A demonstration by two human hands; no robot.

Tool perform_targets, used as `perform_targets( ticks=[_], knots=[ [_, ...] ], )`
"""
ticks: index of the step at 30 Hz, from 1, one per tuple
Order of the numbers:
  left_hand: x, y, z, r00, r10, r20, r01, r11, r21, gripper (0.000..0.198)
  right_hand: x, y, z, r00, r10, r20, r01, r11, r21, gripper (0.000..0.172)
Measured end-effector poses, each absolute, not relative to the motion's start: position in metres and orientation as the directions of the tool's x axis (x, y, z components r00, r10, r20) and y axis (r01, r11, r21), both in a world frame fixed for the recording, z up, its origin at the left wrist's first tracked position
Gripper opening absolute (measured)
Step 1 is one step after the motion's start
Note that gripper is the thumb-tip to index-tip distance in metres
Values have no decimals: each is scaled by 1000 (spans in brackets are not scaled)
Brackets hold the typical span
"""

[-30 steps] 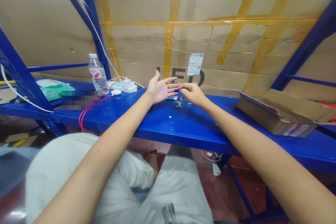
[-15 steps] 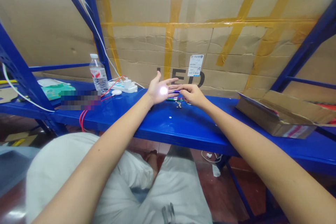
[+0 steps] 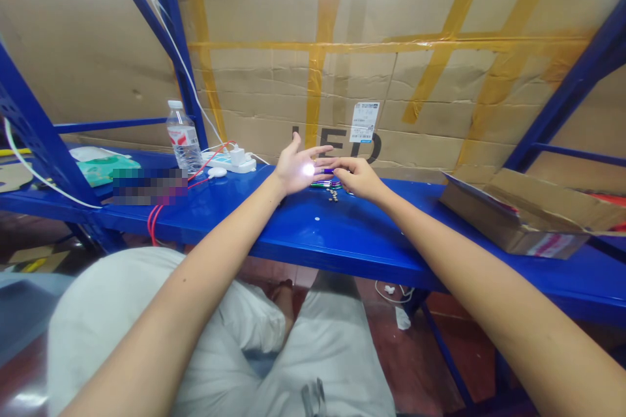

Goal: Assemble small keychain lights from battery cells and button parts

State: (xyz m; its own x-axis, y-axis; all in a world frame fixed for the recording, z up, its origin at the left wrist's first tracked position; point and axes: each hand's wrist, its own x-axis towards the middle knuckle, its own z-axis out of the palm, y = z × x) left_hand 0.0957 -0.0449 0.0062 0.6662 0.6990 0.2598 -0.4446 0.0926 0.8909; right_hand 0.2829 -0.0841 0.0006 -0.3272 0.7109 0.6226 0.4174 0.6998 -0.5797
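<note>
My left hand [image 3: 296, 168] is held palm up with its fingers spread, above the blue shelf [image 3: 313, 228]. My right hand [image 3: 359, 177] pinches a small purple flashlight [image 3: 327, 171] between thumb and fingers. Its beam makes a bright white spot on the left palm, near the base of the fingers. Beneath the hands lie several slim coloured tubes [image 3: 320, 184], partly hidden. Just in front of them is a small cluster of tiny metallic pieces [image 3: 333, 195], too small to name.
At the right stands an open cardboard box [image 3: 508, 225]. On the left are a water bottle [image 3: 183, 140], a white power strip [image 3: 229, 161] with cables and a green packet [image 3: 105, 169]. Large taped cardboard [image 3: 274, 85] forms the back, with blue posts on both sides.
The bright spot on my left palm has shifted slightly right, towards the fingers. My hands have otherwise barely moved.
</note>
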Motion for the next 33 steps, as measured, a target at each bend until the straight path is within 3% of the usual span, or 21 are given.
perform_targets(
  ticks=[7, 16, 33],
  knots=[
    [97, -45, 6, 659, 704, 265, -421, 54, 905, 89, 280, -85, 2, -266, 731, 628, 410, 675, -613, 16],
    [97, -46, 7, 657, 710, 253, -418, 64, 906, 86, 280, -87, 4, -175, 711, 681, 486, 664, -568, 20],
    [96, -43, 6, 664, 696, 271, -426, 55, 903, 85, 281, -87, 4, -215, 719, 661, 472, 669, -574, 18]
  ],
)
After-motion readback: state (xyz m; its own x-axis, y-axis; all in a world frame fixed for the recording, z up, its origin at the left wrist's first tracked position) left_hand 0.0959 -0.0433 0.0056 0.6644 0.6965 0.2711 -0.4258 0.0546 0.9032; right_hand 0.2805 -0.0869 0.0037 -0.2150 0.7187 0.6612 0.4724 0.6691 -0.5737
